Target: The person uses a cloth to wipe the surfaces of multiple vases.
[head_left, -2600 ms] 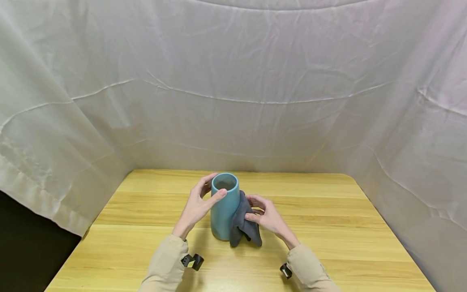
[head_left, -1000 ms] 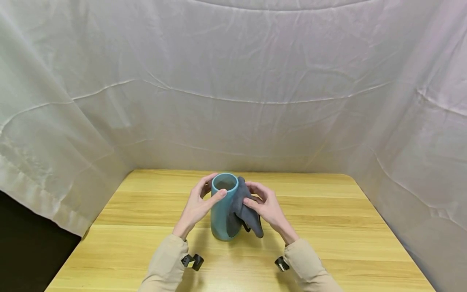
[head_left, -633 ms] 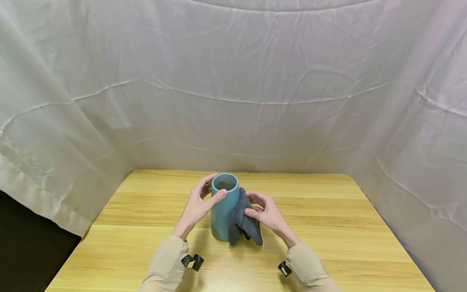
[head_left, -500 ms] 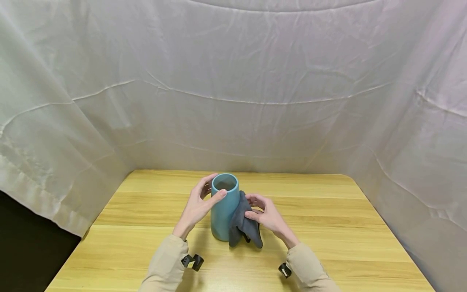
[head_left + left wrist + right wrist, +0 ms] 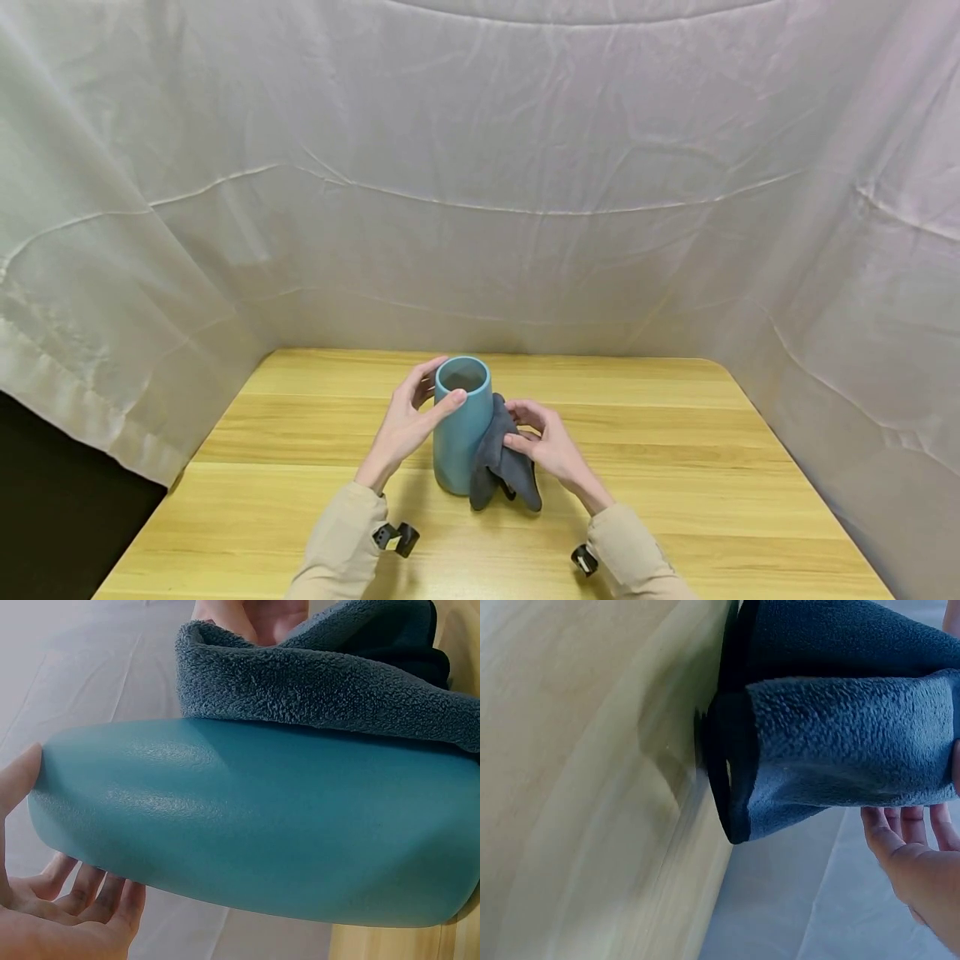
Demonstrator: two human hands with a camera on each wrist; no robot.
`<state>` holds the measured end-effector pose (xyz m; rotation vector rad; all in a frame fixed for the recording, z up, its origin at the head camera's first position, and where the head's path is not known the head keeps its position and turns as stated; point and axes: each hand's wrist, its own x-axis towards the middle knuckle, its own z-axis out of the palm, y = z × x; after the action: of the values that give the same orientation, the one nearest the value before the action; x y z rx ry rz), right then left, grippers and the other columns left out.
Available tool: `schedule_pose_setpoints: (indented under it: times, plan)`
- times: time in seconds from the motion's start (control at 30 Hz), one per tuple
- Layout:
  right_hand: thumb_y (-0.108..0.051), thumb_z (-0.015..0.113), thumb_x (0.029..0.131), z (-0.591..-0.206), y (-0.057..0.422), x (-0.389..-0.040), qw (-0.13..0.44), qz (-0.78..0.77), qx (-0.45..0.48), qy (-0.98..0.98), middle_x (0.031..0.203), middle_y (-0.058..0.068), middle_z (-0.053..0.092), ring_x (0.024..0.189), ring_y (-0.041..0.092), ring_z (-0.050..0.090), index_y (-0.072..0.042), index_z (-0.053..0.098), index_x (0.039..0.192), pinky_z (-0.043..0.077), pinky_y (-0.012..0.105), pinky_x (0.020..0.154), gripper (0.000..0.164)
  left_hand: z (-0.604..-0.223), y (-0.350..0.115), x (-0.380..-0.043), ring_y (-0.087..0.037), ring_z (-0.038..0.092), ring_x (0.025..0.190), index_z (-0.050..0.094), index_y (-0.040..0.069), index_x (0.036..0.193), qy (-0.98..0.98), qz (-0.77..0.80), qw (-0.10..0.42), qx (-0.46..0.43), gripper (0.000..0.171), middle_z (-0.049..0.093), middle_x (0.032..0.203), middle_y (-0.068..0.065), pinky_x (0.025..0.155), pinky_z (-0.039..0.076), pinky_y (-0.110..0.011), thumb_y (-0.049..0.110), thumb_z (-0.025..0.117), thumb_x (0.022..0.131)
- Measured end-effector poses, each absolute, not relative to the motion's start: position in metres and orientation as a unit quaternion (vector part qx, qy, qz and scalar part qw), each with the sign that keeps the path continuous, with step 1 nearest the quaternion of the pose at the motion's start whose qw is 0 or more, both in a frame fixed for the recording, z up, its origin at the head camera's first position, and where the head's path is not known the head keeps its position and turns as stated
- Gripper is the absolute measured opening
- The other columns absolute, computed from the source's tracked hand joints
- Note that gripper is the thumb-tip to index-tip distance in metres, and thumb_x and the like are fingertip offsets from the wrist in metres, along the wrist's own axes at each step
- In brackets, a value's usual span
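A blue vase [image 5: 459, 446] with a wide round mouth stands upright on the wooden table. My left hand [image 5: 405, 425] grips it near the rim, thumb at the front and fingers round the far left side. In the left wrist view the smooth vase wall [image 5: 255, 825] stretches across the frame. A dark grey fluffy cloth [image 5: 504, 462] is held by my right hand [image 5: 547, 442] against the vase's right side, its loose corners hanging low. The right wrist view shows the cloth [image 5: 847, 742] folded, with a dark edging, and my fingers behind it.
The wood-grained table [image 5: 675, 483] spreads out on both sides. A pale hanging sheet [image 5: 525, 275] encloses its back and sides. Black wrist camera mounts [image 5: 405, 539] sit at both sleeves.
My right hand and the cloth were higher on the vase's side one second ago and have slid down along it. The left hand and the vase have stayed put.
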<state>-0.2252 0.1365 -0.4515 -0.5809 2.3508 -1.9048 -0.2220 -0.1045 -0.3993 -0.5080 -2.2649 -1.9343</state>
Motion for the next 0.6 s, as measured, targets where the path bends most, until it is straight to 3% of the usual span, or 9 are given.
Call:
schedule_pose_setpoints:
  times: [0.23, 0.6]
  plan:
    - [0.002, 0.067, 0.092, -0.442, 0.131, -0.223, 0.001, -0.636, -0.186, 0.749, 0.126, 0.028, 0.060, 0.109, 0.015, 0.058, 0.006, 0.056, 0.134, 0.054, 0.025, 0.101, 0.044, -0.400, -0.105, -0.222, -0.030, 0.053, 0.136, 0.051, 0.013, 0.144, -0.748, -0.639, 0.065, -0.170, 0.058, 0.056, 0.144, -0.012, 0.119, 0.040, -0.050, 0.017, 0.075, 0.091]
    - [0.004, 0.068, 0.091, -0.408, 0.119, -0.218, -0.083, -0.666, -0.207, 0.712, 0.127, 0.025, 0.061, 0.107, 0.006, 0.059, 0.007, 0.057, 0.132, 0.055, 0.015, 0.089, 0.043, -0.400, -0.105, -0.221, -0.030, 0.054, 0.135, 0.052, 0.013, 0.143, -0.744, -0.640, 0.071, -0.177, 0.056, 0.057, 0.143, -0.012, 0.119, 0.040, -0.050, 0.017, 0.074, 0.091]
